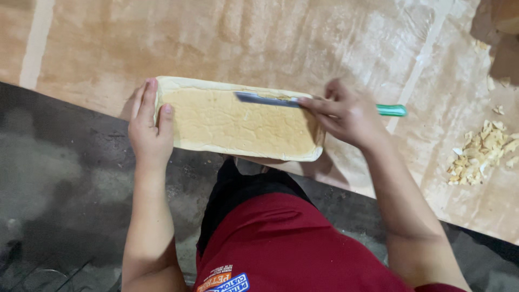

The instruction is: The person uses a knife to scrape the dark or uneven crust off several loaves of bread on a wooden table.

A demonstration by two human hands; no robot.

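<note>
**Knife laid along the far crust of a soft loaf slab**

A long slab of pale bread (238,123) lies flat at the near edge of the paper-covered table (270,38). It looks light, spongy and easily crushed, best steadied by its ends. The left hand (150,130) rests open over the 9 o'clock end, fingers spread on the crust. The right hand (346,114), at 3 o'clock, grips a green-handled knife (303,103), blade flat along the 12 o'clock edge. Crust trimmings (481,154) sit well apart toward 3 o'clock.
</note>
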